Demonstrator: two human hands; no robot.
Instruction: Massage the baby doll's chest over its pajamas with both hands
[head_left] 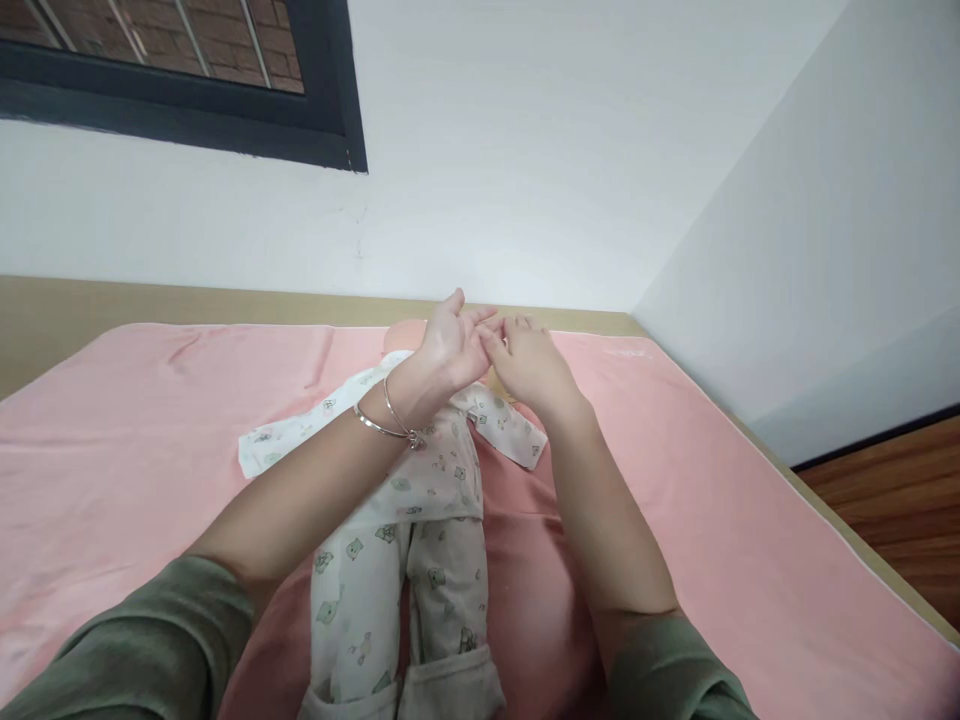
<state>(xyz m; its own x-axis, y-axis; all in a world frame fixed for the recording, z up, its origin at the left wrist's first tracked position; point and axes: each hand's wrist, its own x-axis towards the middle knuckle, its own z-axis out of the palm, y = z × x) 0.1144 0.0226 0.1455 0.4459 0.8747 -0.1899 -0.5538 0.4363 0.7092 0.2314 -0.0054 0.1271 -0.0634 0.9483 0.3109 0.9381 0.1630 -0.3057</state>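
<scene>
My left hand (456,348) is raised with its palm up and its fingers spread. My right hand (536,368) is back up beside it, thumb apart from its slightly bent fingers, its fingertips meeting the fingers of my left hand. No object shows in either hand. Below them lies a small white baby top (439,470) with a green print, sleeves stretched out to both sides. Matching baby trousers (360,600) with turned-up cuffs extend toward me. A rounded peach-coloured shape (403,336) at the neck end is mostly hidden behind my left hand.
A pink cloth (675,500) covers the table, whose wooden edge (187,300) shows at the back. White walls (510,150) meet in a corner at the right. A dark window frame (322,110) is at upper left, brown wood (900,510) at the right.
</scene>
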